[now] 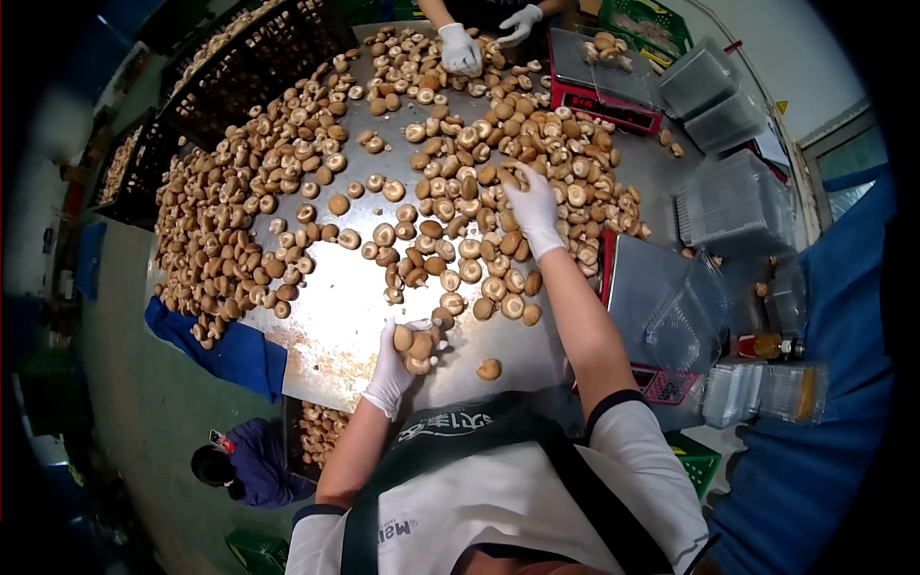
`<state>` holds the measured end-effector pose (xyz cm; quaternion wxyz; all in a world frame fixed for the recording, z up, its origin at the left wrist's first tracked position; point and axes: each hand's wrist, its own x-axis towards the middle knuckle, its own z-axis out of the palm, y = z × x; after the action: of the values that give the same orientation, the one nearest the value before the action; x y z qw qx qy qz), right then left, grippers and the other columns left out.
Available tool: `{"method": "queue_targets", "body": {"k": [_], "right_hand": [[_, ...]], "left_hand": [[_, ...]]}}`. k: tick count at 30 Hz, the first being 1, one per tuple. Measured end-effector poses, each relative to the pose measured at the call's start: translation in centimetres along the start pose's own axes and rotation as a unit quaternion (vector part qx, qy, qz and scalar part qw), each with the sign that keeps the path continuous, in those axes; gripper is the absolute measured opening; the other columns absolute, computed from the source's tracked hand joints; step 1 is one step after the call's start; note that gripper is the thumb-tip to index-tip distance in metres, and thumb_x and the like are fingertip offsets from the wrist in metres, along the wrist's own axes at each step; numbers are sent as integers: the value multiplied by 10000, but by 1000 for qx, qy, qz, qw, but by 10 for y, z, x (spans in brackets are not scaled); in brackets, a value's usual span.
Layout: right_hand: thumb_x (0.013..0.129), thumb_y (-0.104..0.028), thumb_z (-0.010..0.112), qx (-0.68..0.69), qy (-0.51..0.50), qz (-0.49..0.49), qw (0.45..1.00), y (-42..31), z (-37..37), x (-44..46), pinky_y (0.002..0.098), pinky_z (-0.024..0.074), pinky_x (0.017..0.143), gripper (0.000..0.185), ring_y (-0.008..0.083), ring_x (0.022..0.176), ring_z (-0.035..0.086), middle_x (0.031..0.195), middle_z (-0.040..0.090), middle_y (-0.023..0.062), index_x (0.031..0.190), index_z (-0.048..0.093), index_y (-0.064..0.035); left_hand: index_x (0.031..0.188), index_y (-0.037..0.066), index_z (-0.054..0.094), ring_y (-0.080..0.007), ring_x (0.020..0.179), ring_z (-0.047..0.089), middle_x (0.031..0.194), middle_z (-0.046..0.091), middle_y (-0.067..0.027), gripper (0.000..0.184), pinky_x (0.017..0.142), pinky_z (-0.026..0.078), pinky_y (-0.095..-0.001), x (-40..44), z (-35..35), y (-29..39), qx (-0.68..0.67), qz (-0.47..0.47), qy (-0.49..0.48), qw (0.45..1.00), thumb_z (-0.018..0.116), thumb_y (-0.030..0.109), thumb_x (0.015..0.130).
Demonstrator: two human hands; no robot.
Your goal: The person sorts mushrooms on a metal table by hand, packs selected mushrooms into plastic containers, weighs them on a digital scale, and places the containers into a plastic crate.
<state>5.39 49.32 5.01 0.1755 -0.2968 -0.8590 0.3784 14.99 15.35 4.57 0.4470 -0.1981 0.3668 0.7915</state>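
Note:
My left hand, in a white glove, cups several brown shiitake mushrooms near the table's front edge. Reaching forward into the big pile of mushrooms, my gloved right hand has its fingers curled at a mushroom; the fingertips partly blend with the pile. Loose mushrooms lie between my two hands, some cap up and others showing pale undersides and stems. A single mushroom sits apart near my apron.
Across the metal table, a co-worker's gloved hands are among mushrooms. Red scales and clear plastic trays stand at right. Dark crates hold mushrooms at back left. Another person is low at left beyond the table.

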Motion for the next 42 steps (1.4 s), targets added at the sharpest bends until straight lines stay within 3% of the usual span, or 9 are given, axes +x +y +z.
{"method": "queue_targets", "body": {"k": [3, 7, 14, 18, 24, 30, 35, 39, 42], "right_hand": [[882, -348, 604, -99, -128, 83, 983, -1, 13, 17, 437, 477, 983, 444, 373, 1169, 568, 1282, 622, 142, 1306, 614, -221], [988, -219, 568, 325, -105, 153, 927, 25, 1, 12, 290, 440, 991, 376, 193, 1162, 584, 1288, 628, 86, 1315, 602, -35], [1022, -138, 464, 592, -182, 127, 775, 3, -56, -74, 273, 473, 991, 380, 167, 1210, 563, 1349, 573, 92, 1368, 524, 8], [993, -251, 526, 258, -240, -15, 935, -42, -84, -121, 300, 472, 1002, 347, 180, 1158, 609, 1282, 641, 59, 1302, 631, -134], [944, -310, 587, 76, -422, -143, 892, -43, -47, -193, 355, 478, 978, 354, 297, 1163, 597, 1325, 600, 92, 1252, 639, -143], [954, -323, 562, 133, -462, -190, 856, -34, -17, -158, 308, 473, 980, 325, 253, 1129, 632, 1287, 637, 96, 1191, 693, -143], [918, -342, 573, -13, -655, -198, 729, -91, -8, -128, 300, 498, 921, 335, 246, 1030, 666, 1130, 706, 94, 1179, 693, -170], [854, -436, 653, -13, -283, -90, 955, -92, 24, -55, 396, 517, 876, 437, 304, 985, 671, 1027, 704, 163, 1146, 667, -112], [877, -371, 620, -212, -169, 0, 963, -70, 41, 11, 450, 521, 866, 519, 341, 1024, 663, 1119, 669, 209, 1290, 514, -73]], "left_hand": [[1235, 81, 554, -267, 970, 640, 1151, 630, -112, 697, 692, 540, -389, -1, 7, 4, 0, 7, 16, 1000, 333, 675, 945], [1154, 71, 580, -262, 970, 653, 1138, 642, -120, 662, 671, 537, -359, 3, 11, 6, 0, -4, -10, 1000, 281, 636, 981], [1438, 125, 440, -210, 980, 635, 1174, 597, -80, 620, 685, 559, -321, -2, 47, 6, 65, 6, -94, 993, 296, 552, 1012], [1488, 195, 384, -204, 964, 637, 1159, 594, -80, 579, 668, 561, -316, -12, 62, 4, 99, 7, -115, 988, 314, 522, 1015], [1329, 100, 475, -306, 936, 645, 1155, 600, -133, 686, 622, 536, -371, -5, 14, -19, 15, -148, -169, 974, 278, 655, 978], [1344, 68, 465, -290, 969, 641, 1204, 599, -146, 717, 651, 554, -367, -11, 4, -18, -2, -106, -125, 986, 264, 648, 974], [1388, 102, 433, -312, 946, 659, 1220, 592, -173, 673, 668, 571, -382, -2, 1, -7, 29, -107, -115, 987, 316, 621, 976], [1443, 167, 357, -323, 984, 648, 1265, 561, -177, 607, 684, 575, -379, 9, 5, 8, -57, -58, -172, 982, 298, 575, 997], [1444, 161, 358, -313, 981, 648, 1254, 567, -174, 595, 696, 582, -376, 16, -2, 12, -44, -42, -167, 984, 295, 557, 1004]]}}
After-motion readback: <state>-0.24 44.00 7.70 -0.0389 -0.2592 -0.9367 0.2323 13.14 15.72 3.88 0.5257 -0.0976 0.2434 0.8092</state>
